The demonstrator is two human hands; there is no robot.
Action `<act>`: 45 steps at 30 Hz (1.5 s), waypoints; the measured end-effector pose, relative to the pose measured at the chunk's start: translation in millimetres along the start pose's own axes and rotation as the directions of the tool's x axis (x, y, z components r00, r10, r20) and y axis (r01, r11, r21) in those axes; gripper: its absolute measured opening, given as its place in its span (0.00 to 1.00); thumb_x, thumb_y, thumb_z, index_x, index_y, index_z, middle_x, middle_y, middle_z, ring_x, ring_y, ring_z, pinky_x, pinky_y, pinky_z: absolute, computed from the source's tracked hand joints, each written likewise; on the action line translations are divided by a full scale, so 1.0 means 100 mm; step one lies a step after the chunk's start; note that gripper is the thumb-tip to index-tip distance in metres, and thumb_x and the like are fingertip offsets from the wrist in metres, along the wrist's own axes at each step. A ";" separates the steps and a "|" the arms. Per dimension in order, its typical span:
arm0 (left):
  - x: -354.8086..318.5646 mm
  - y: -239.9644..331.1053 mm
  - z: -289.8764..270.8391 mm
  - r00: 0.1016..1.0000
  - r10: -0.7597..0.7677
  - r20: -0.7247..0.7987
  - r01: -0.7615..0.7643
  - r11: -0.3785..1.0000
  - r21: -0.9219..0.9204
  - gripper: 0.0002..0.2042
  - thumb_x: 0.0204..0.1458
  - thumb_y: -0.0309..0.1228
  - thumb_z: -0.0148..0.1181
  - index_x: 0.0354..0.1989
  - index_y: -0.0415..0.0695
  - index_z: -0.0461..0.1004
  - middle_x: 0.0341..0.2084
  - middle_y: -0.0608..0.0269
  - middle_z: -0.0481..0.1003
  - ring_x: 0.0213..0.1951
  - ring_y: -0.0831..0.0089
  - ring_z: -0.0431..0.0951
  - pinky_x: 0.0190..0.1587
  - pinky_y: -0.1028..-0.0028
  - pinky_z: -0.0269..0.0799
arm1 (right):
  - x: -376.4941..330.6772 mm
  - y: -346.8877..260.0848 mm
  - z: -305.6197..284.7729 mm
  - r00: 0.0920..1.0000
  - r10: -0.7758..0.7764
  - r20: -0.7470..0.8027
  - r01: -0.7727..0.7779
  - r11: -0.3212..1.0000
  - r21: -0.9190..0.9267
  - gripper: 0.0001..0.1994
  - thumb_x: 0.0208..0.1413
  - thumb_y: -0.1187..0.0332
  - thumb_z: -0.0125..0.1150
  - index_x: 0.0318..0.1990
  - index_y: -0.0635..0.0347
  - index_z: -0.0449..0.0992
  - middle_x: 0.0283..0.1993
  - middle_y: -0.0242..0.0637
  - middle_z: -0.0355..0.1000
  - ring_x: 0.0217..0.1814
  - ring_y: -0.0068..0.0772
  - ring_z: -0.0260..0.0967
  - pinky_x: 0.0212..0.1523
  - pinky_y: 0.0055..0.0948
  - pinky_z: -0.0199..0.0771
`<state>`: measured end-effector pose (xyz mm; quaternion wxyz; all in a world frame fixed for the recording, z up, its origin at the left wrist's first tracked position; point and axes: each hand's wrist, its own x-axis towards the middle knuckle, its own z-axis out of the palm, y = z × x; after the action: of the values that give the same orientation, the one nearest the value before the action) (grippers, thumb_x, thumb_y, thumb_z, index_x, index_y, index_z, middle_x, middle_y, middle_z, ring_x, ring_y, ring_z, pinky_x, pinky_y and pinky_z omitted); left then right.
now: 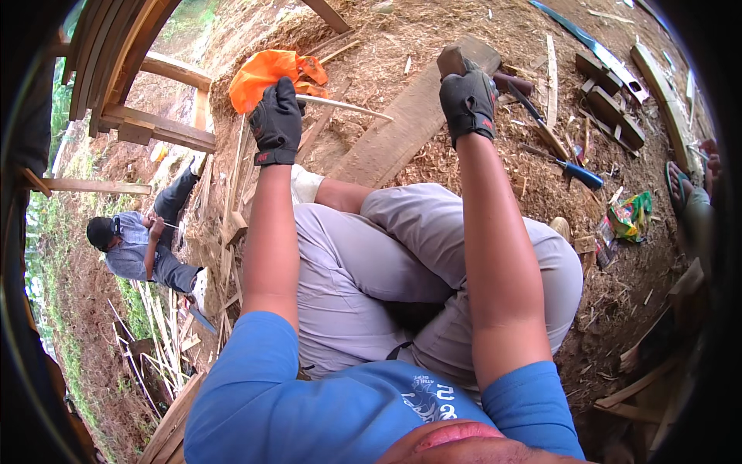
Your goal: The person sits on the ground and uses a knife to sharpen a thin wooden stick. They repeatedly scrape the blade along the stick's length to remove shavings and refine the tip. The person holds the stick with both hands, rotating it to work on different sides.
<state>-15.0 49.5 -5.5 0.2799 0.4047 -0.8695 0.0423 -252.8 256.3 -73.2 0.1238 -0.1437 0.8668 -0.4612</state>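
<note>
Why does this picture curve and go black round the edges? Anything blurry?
Head view throughout: the wide fisheye lens bends straight edges near its black rim; the left hand, right hand and broad board look fairly sharp; daylight seems soft, greenery at far left washed out.

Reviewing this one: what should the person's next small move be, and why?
Probably lower the thin, pale wooden stick onto the broad, flat brown wooden plank: the black-gloved left hand holds it, its free end appearing at the plank's edge, while the black-gloved right hand grips a brown wooden block by the plank's far end.
</note>
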 end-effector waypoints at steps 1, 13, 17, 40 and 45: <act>-0.02 0.07 -0.01 1.000 0.014 -0.017 -0.015 0.999 -0.051 0.28 0.72 0.53 0.38 0.34 0.45 0.79 0.24 0.54 0.80 0.31 0.50 0.81 0.36 0.53 0.73 | 0.01 0.03 0.05 1.000 -0.012 -0.017 0.012 1.000 -0.006 0.21 0.53 0.62 0.53 0.47 0.67 0.84 0.48 0.64 0.79 0.55 0.62 0.77 0.61 0.49 0.75; -0.06 0.46 -0.01 0.983 0.095 0.159 0.066 0.623 -0.779 0.26 0.76 0.47 0.38 0.48 0.38 0.79 0.40 0.57 0.84 0.40 0.66 0.85 0.50 0.68 0.79 | 0.04 0.15 0.24 0.991 -0.132 -0.019 0.129 0.983 -0.131 0.21 0.52 0.63 0.54 0.49 0.62 0.85 0.44 0.61 0.81 0.51 0.61 0.79 0.58 0.49 0.76; 0.01 0.36 0.09 0.980 0.158 0.125 0.058 0.371 -0.927 0.29 0.76 0.47 0.36 0.53 0.33 0.78 0.46 0.51 0.84 0.47 0.62 0.86 0.54 0.66 0.80 | -0.01 0.11 0.25 0.986 -0.169 0.002 0.167 0.971 -0.170 0.20 0.53 0.65 0.53 0.47 0.66 0.84 0.45 0.61 0.80 0.51 0.62 0.79 0.56 0.50 0.77; 0.15 -0.16 -0.13 0.988 0.103 0.113 -0.021 0.827 -0.562 0.25 0.70 0.52 0.47 0.37 0.43 0.83 0.32 0.52 0.83 0.37 0.49 0.82 0.39 0.56 0.76 | 0.06 0.41 0.56 0.949 -0.305 0.083 0.314 0.876 -0.366 0.19 0.56 0.66 0.53 0.51 0.63 0.82 0.46 0.60 0.80 0.52 0.62 0.78 0.56 0.54 0.76; 0.10 -0.08 -0.08 0.983 0.172 0.058 -0.100 0.780 -0.618 0.21 0.72 0.43 0.49 0.39 0.40 0.82 0.33 0.58 0.85 0.37 0.63 0.85 0.44 0.64 0.79 | 0.03 0.41 0.59 0.945 -0.305 0.120 0.328 0.858 -0.396 0.20 0.56 0.66 0.52 0.51 0.64 0.82 0.46 0.60 0.80 0.51 0.63 0.78 0.56 0.55 0.76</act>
<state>-10.1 39.7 5.4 0.3431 0.2301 -0.8774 -0.2439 -240.3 232.1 -139.3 0.0363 -0.3190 0.9051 -0.2787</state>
